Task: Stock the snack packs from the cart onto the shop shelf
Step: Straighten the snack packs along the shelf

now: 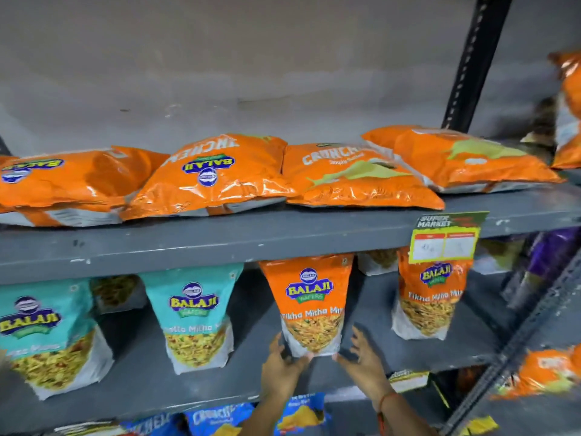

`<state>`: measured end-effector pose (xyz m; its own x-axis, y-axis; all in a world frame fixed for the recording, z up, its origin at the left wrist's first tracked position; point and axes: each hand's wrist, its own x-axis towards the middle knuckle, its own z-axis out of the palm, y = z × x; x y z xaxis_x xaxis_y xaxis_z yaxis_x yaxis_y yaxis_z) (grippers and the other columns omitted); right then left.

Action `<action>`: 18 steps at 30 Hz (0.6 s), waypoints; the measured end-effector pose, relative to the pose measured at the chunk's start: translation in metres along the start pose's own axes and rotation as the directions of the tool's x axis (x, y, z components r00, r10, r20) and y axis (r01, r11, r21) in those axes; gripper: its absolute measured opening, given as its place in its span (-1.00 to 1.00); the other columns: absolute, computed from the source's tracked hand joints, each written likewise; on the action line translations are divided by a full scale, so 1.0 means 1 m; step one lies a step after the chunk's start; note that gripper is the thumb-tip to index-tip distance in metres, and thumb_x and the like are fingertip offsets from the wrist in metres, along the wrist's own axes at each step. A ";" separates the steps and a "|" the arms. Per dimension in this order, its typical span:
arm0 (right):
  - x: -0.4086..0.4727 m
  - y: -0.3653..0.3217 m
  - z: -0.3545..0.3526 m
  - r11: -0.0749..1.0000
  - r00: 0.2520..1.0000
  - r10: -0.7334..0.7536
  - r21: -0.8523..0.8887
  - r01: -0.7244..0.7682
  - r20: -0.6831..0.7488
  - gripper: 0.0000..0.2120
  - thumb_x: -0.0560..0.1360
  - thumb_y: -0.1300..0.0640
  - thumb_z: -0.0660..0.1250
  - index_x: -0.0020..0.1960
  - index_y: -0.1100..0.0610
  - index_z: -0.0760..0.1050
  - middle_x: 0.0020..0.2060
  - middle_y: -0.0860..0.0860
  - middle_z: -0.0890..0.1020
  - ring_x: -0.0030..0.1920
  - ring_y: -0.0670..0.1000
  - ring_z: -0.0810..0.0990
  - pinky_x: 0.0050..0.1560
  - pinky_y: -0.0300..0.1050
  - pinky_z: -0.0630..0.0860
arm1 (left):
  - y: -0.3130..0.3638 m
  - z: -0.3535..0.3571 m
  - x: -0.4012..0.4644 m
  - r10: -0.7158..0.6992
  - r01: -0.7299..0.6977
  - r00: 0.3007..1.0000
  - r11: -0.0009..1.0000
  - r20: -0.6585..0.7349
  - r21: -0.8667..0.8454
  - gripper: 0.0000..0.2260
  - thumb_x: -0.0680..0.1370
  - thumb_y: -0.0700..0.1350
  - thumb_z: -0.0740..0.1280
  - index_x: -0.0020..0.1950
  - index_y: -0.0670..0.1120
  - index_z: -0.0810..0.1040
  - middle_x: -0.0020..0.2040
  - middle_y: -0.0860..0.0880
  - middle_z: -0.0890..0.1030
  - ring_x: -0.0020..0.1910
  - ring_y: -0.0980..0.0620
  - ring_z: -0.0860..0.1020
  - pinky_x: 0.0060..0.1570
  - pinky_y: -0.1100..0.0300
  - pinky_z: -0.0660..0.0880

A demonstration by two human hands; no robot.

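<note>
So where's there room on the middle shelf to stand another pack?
Bare middle shelf shows between the teal Khatta Mitha pack and the middle orange Tikha Mitha Mix pack, and again between that and the right-hand Tikha Mitha Mix pack. The upper shelf is crowded: orange Crunchex bags lie edge to edge.

Four flat orange packs (207,174), two teal pouches (191,313), two orange pouches (311,303).
</note>
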<state>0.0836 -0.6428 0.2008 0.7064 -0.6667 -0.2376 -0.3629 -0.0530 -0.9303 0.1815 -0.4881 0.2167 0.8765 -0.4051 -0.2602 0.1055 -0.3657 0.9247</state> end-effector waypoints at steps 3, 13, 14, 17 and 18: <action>0.025 -0.003 0.000 0.995 0.991 -0.051 -0.083 0.062 0.123 -0.40 0.40 0.24 0.42 0.34 0.00 0.25 0.24 0.03 0.50 0.04 -0.12 0.57 -0.01 -0.30 0.54 | 0.003 0.012 0.010 0.013 -0.013 0.999 1.000 -0.038 -0.009 -0.41 0.30 0.06 0.51 0.28 0.05 0.41 -0.01 0.11 0.58 0.02 -0.02 0.63 0.07 0.11 0.52; 0.036 -0.005 -0.009 0.993 0.981 -0.101 -0.044 0.110 0.166 -0.38 0.35 0.20 0.46 0.31 -0.08 0.28 0.11 -0.07 0.51 0.02 -0.10 0.57 -0.11 -0.32 0.50 | 0.004 0.014 0.013 0.021 -0.026 0.993 0.999 -0.117 -0.041 -0.48 0.36 -0.07 0.50 0.27 0.01 0.42 0.06 0.02 0.61 -0.08 0.06 0.60 -0.02 0.21 0.48; 0.031 -0.003 -0.013 0.994 0.986 -0.089 -0.044 0.096 0.140 -0.29 0.34 0.18 0.48 0.39 -0.04 0.23 0.16 -0.05 0.47 0.06 -0.04 0.56 -0.03 -0.23 0.51 | 0.003 0.014 0.008 0.018 -0.025 0.988 0.999 -0.155 -0.038 -0.55 0.36 -0.07 0.51 0.19 0.01 0.45 0.00 0.04 0.60 -0.12 0.07 0.60 -0.10 0.25 0.46; 0.008 0.004 -0.028 0.996 0.996 -0.076 -0.041 0.077 0.037 -0.23 0.32 0.16 0.50 0.43 0.00 0.22 0.24 0.03 0.44 0.14 0.05 0.52 0.14 -0.03 0.50 | 0.002 0.018 -0.006 0.050 -0.047 0.978 0.999 -0.204 0.019 -0.67 0.35 -0.01 0.50 0.05 0.01 0.52 -0.11 0.07 0.66 -0.18 0.12 0.60 -0.23 0.33 0.41; -0.001 0.005 -0.036 0.997 0.997 -0.073 -0.030 0.073 -0.006 -0.26 0.33 0.16 0.49 0.42 0.01 0.24 0.25 0.06 0.45 0.14 0.05 0.51 0.16 -0.01 0.49 | 0.004 0.023 -0.011 0.075 -0.068 0.978 0.997 -0.195 0.045 -0.72 0.36 0.01 0.49 0.01 0.02 0.54 -0.13 0.07 0.68 -0.18 0.13 0.61 -0.24 0.34 0.41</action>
<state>0.0591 -0.6686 0.2061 0.7277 -0.6652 -0.1672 -0.3286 -0.1242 -0.9363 0.1613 -0.5040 0.2169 0.9568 -0.2600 -0.1306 0.0247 -0.3746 0.9269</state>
